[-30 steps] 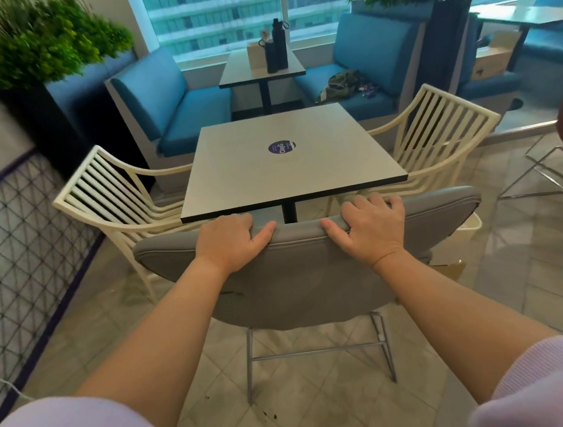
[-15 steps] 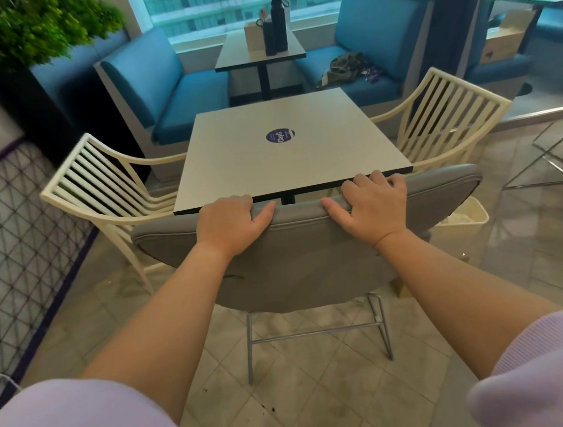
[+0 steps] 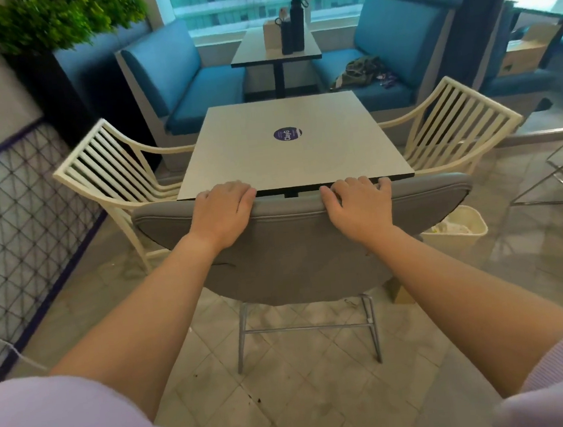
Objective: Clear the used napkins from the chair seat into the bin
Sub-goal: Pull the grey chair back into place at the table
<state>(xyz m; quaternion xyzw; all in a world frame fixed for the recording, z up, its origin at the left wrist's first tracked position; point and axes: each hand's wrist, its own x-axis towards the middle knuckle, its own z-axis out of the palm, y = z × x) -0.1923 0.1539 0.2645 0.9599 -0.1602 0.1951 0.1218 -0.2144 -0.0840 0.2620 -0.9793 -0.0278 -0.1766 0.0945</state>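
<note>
A grey padded chair (image 3: 295, 260) on metal legs stands in front of me, its back towards me. My left hand (image 3: 223, 210) grips the top edge of the backrest left of centre. My right hand (image 3: 358, 202) grips the same edge right of centre. The seat is hidden behind the backrest, so no napkins show on it. A cream bin (image 3: 474, 234) stands on the floor to the right of the chair, with pale crumpled paper inside.
A square grey table (image 3: 289, 164) with a purple sticker stands just beyond the chair. Cream slatted armchairs flank it, one on the left (image 3: 111, 174) and one on the right (image 3: 450, 128). Blue booth seats and a small table with dark bottles (image 3: 293, 29) lie further back. A mesh fence (image 3: 16, 218) runs along the left.
The chair's back has moved forward until its top meets the table's near edge. Both hands stay clamped on the backrest. More of the bin shows on the right.
</note>
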